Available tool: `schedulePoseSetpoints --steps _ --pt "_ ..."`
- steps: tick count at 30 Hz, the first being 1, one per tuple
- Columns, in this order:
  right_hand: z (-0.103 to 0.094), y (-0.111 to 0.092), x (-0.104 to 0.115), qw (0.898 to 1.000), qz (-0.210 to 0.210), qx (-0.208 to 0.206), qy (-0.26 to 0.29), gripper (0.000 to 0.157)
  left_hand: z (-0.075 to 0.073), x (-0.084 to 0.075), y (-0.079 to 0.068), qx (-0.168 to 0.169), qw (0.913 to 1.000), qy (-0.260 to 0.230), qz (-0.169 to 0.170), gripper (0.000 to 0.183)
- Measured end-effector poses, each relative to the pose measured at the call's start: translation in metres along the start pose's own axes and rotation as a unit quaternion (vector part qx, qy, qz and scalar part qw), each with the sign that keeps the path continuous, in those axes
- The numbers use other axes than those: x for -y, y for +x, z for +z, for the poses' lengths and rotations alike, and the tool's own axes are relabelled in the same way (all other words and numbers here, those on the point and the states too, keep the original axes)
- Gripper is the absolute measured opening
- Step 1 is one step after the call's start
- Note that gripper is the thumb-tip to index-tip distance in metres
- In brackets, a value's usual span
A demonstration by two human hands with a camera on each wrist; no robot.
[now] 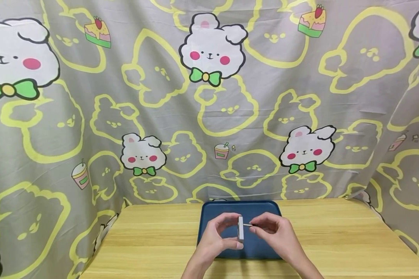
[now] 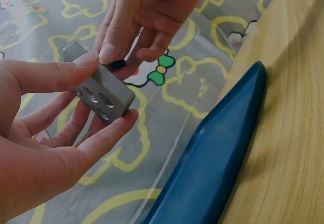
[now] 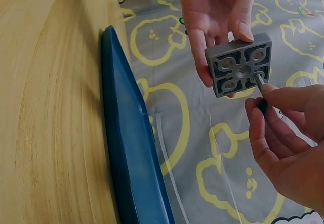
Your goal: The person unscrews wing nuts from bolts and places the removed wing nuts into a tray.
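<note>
My left hand (image 1: 214, 237) grips a square grey metal block (image 1: 241, 229) by opposite edges, thumb against fingers, above the blue tray. In the right wrist view the block's ribbed face (image 3: 242, 72) shows a threaded hole in the middle and several round holes about it. My right hand (image 1: 278, 231) pinches a screw (image 3: 259, 81) by its black head, thumb against fingers. The shank points at the block, its tip right at one corner hole. In the left wrist view, the other face of the block (image 2: 115, 89) shows round openings, and the black head (image 2: 118, 64) is partly hidden by the right fingers.
The blue tray (image 1: 209, 211) with a raised rim lies under both hands on a light wooden table (image 1: 153, 232). A grey curtain (image 1: 181, 116) with cartoon animals hangs behind the table and along its sides.
</note>
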State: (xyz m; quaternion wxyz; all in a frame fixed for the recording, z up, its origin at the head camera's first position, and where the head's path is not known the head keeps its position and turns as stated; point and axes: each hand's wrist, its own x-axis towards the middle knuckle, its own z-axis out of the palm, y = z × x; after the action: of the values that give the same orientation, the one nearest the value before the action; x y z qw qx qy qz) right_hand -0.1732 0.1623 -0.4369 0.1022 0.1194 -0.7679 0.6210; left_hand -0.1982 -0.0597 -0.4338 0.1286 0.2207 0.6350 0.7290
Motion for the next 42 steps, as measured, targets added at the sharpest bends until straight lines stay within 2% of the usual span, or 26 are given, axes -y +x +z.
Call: schedulePoseSetpoints --steps 3,7,16,20,26,30,35,39,42 --pt "0.0012 0.0 -0.0008 1.0 -0.021 -0.008 0.0 0.013 -0.0008 0.0009 0.0004 0.004 1.0 -0.006 0.0 0.061" --pt "0.0032 0.0002 -0.0038 0.997 -0.073 -0.019 -0.001 0.014 -0.002 0.0014 0.0006 0.002 1.0 -0.002 -0.001 0.06" --pt "0.0058 0.0 -0.0061 0.984 -0.179 -0.017 0.001 0.023 -0.0031 0.0002 0.0009 0.006 0.9997 -0.019 -0.012 0.061" --pt "0.0061 -0.0002 -0.0064 0.979 -0.203 -0.015 0.001 0.029 -0.0029 -0.0002 0.0013 0.007 0.9995 -0.029 -0.014 0.062" --pt "0.0067 0.0001 -0.0058 0.977 -0.215 -0.016 -0.006 0.03 -0.0033 -0.0004 0.0011 0.004 0.9994 -0.029 -0.016 0.061" --pt "0.0067 0.0 -0.0041 0.978 -0.208 -0.018 -0.018 0.027 -0.0044 -0.0001 0.0007 0.0 0.9996 -0.026 -0.014 0.061" --pt "0.0061 -0.0009 -0.001 0.985 -0.17 -0.028 -0.028 0.018 -0.005 -0.0002 0.0006 -0.004 0.9997 -0.02 -0.012 0.061" --pt "0.0053 -0.0018 0.0011 0.993 -0.101 -0.044 -0.036 0.01 -0.0045 -0.0006 0.0006 -0.005 0.9998 -0.015 -0.009 0.061" --pt "0.005 -0.0017 0.0026 0.998 -0.034 -0.044 -0.03 0.012 -0.0038 -0.0013 0.0003 -0.005 0.9999 -0.015 -0.007 0.061"
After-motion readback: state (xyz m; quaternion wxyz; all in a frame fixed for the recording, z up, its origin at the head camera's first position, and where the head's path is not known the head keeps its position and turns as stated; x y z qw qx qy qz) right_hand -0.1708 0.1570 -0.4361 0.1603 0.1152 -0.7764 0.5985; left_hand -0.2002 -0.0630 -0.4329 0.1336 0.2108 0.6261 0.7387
